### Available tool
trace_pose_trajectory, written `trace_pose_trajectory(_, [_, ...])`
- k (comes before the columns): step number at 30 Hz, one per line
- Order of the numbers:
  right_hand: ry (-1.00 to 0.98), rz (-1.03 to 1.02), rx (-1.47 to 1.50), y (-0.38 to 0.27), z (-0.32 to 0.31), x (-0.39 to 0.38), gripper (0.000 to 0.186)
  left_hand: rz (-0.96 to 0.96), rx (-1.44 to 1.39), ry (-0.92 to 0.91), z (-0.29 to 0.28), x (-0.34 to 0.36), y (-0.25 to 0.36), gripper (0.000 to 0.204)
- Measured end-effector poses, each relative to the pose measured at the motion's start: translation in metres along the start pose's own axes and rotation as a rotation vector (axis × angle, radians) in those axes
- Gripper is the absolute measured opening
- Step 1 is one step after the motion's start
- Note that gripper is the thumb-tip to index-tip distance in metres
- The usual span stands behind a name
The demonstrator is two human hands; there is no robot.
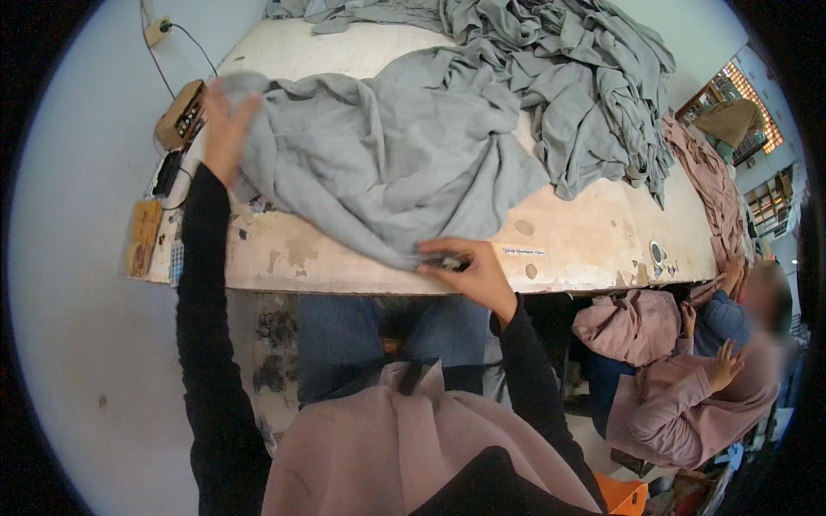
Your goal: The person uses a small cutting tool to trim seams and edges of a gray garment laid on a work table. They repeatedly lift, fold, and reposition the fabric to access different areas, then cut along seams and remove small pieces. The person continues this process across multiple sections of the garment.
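A large piece of grey cloth lies rumpled across the table in front of me. At its far left edge is my left hand, slightly blurred, with thumb and fingers apart; it touches or nearly touches the cloth. My right hand is at the cloth's near corner by the front edge of the table. Its thumb and fingers curl around a small dark object with a metallic glint, mostly hidden in the grip. Whether those fingers also pinch the cloth, I cannot tell.
Heaped grey cloth fills the table's far right. A brown box, a black power strip and a yellowish block line the wall side of the table. People in pink and blue sit at right beside pink cloth.
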State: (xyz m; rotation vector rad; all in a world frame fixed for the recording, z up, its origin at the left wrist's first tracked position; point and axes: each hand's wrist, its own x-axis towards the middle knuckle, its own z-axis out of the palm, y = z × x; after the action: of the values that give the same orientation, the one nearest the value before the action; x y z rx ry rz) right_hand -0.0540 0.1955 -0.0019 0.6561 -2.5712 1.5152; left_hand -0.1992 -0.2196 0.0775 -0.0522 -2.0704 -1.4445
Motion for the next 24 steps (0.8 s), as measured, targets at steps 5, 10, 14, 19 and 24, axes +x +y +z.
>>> trace_pose_trajectory(5, [0.723, -0.049, -0.240, 0.070, -0.071, 0.052, 0.033, -0.091, 0.783, -0.836, 0.090, -0.114, 0.011, 0.088])
trace_pose_trajectory(10, [0.635, 0.379, -0.625, 0.130, -0.118, 0.095, 0.046, -0.014, 0.969, -0.842, 0.113, -0.141, 0.004, 0.096])
trace_pose_trajectory(14, [0.659, -0.037, -0.249, 0.067, -0.105, 0.107, 0.032, -0.019, 0.937, -0.881, 0.110, -0.087, -0.027, 0.093])
trace_pose_trajectory(19, [0.038, -0.333, -0.369, -0.038, -0.041, 0.027, 0.040, -0.009, 0.849, -0.790, 0.092, -0.075, -0.044, 0.086])
trace_pose_trajectory(24, [-0.371, -0.061, -0.110, -0.054, -0.015, -0.033, 0.028, 0.059, 0.224, -0.477, 0.059, -0.127, -0.008, 0.065])
